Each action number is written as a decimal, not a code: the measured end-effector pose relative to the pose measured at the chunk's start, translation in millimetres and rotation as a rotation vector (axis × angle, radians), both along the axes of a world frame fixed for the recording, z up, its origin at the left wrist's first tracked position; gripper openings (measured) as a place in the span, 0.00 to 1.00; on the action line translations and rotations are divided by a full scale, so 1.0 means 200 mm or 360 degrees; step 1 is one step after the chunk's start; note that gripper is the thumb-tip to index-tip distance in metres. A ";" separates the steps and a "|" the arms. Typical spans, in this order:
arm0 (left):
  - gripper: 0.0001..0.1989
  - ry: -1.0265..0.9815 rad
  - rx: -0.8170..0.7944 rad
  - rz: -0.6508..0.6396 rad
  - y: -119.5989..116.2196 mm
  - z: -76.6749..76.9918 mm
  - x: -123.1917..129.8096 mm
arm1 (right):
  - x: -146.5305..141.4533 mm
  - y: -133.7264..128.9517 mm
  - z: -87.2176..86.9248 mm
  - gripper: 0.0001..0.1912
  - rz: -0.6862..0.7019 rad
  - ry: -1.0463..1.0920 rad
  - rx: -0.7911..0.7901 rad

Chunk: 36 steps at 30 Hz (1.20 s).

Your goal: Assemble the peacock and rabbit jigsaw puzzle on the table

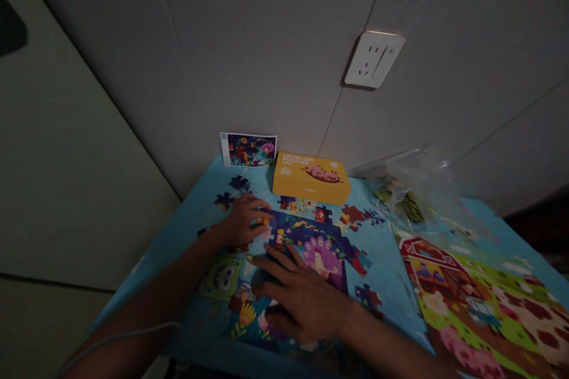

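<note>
A partly assembled jigsaw puzzle (331, 231) with a dark undersea picture lies on the blue patterned table cover. My right hand (302, 293) rests on its middle, palm down with the fingers spread. At the puzzle's upper left edge is my left hand (244, 222), fingers apart and reaching over the pieces there. Whether a small piece sits under those fingertips is hidden. Loose puzzle pieces (351, 216) lie along the far side, and dark pieces (224, 199) lie beyond my left hand. A few others (368, 296) are to the right.
Against the wall stand a picture card (251, 151) and a yellow puzzle box (311, 180). A clear plastic bag (406, 195) with pieces inside sits at the back right. On the right lies a farm-scene puzzle (480, 302). A white cable (128, 334) crosses near my left forearm.
</note>
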<state>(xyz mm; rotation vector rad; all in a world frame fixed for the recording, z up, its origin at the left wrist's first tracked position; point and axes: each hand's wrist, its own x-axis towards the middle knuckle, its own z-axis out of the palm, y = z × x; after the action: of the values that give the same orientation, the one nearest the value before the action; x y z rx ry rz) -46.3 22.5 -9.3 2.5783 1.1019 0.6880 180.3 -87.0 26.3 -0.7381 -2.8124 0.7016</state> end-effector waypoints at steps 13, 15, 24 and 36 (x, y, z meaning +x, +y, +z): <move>0.12 0.0087 0.0080 0.0721 0.07 0.07 -0.14 | 0.03 0.05 0.00 0.21 0.0058 0.0122 -0.0155; 0.15 0.0061 0.0096 0.1106 0.11 0.10 -0.23 | 0.04 0.07 -0.02 0.21 0.0047 0.0175 -0.0182; 0.28 0.0192 -0.0315 0.1410 0.10 0.07 -0.34 | 0.06 0.13 -0.07 0.08 -0.0094 0.0748 -0.0468; 0.13 -0.0657 -0.0681 0.0856 0.09 0.10 -0.24 | 0.05 0.14 -0.05 0.07 -0.0038 0.0745 -0.0393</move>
<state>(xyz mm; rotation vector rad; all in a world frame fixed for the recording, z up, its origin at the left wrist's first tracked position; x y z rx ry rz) -95.0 41.0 11.4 1.6928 1.5915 0.9216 191.1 -59.9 16.6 -0.5511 -2.3159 1.0717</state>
